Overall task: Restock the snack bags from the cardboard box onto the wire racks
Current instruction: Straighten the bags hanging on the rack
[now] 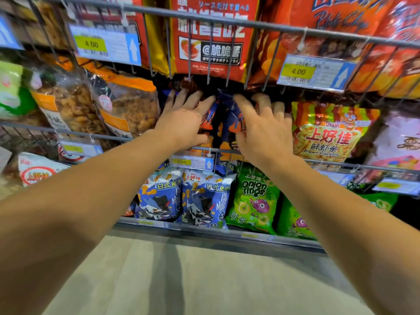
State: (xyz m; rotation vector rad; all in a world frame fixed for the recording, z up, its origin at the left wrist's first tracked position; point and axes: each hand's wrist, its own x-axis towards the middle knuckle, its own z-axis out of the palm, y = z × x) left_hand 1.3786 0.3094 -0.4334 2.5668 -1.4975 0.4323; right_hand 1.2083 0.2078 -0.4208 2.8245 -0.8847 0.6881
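The dark blue snack bags (223,119) on the middle wire rack (136,138) are largely covered by the left hand (184,123) and right hand (266,133). Their tops are lost in shadow. The lower price tags (192,161) are blurred beyond reading. The red bags (213,35) are cut off by the top edge.

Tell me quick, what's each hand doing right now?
Left hand: open, straight fingers pressing the dark blue snack bags on the middle wire rack.
Right hand: open, spread fingers on the same bags.
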